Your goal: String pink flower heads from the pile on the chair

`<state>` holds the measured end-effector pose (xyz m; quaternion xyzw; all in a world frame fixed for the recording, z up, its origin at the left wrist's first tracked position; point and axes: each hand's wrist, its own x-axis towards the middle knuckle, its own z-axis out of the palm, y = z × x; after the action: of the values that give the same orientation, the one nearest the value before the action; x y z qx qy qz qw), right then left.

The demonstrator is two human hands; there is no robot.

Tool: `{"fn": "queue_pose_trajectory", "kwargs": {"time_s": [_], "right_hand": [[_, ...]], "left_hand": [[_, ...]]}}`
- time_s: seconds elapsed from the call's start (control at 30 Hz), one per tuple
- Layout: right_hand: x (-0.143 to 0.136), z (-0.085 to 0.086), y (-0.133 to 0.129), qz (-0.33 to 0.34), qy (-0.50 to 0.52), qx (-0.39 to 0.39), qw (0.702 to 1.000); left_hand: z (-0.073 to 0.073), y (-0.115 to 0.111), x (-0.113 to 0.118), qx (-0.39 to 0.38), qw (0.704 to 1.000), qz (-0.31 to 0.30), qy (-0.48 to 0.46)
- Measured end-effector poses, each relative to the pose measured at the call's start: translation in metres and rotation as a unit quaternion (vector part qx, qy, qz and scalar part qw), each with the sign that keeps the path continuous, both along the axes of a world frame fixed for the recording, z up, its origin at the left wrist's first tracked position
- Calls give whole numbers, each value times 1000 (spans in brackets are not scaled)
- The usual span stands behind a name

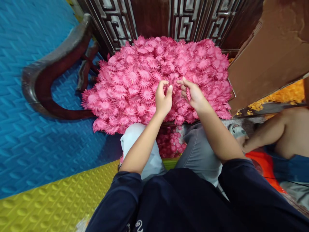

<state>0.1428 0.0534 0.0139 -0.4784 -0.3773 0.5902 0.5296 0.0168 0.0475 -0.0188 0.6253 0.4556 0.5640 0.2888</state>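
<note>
A large heap of pink artificial flowers (132, 75) with narrow petals lies before my knees. Above its near middle, my left hand (164, 99) has its fingers curled and its thumb raised close to the index finger. Whatever sits at those fingertips blends into the pink behind. Facing it, a short gap away, my right hand (193, 93) has its fingers bent inward, with the index finger pointing toward my left hand. A bit of pink flower (188, 93) shows within the curled fingers of my right hand.
Left of the heap curves a dark wooden armrest (36, 80); a carved wooden panel (153, 19) stands behind. Brown cardboard (267, 61) leans at right, near yellow flowers (285, 95). Another person's leg (272, 129) is at right. More pink flowers (172, 140) lie between my knees.
</note>
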Motion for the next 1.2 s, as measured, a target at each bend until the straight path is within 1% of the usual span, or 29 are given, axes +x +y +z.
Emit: {"fn": "queue_pose_trajectory", "kwargs": {"time_s": [0.07, 0.17, 0.3, 0.37, 0.53, 0.63, 0.77, 0.87, 0.93, 1.03, 1.1, 1.2], "right_hand": [[-1, 2, -3, 26, 15, -19, 999], [-3, 5, -8, 57, 20, -27, 998], [-4, 5, -12, 98, 6, -38, 994], [-5, 4, -13, 98, 6, -24, 995], [-6, 1, -13, 71, -16, 46, 996], [-7, 5, -14, 78, -31, 50, 995], [-11, 12, -17, 107, -22, 29, 994], [-14, 11, -18, 130, -3, 10, 992], [-16, 9, -17, 133, 7, 5, 991], [-18, 9, -17, 133, 24, 8, 991], [-19, 10, -18, 134, 30, 12, 991], [-23, 13, -20, 134, 27, 11, 991]], "left_hand": [[-3, 4, -1, -15, 1000, 7, -16], [-6, 7, 0, -30, 999, 19, -35], [-6, 9, 1, -51, 996, 10, -70], [-5, 9, 0, -56, 995, 4, -80], [-3, 9, -1, -84, 991, -1, -107], [-4, 12, -1, -123, 980, -30, -156], [-4, 18, -5, -165, 960, -106, -198], [0, 18, -10, -192, 942, -166, -220], [4, 18, -12, -208, 931, -193, -229], [9, 17, -14, -222, 921, -207, -243], [11, 16, -13, -227, 919, -198, -254], [13, 15, -11, -227, 926, -174, -246]]}}
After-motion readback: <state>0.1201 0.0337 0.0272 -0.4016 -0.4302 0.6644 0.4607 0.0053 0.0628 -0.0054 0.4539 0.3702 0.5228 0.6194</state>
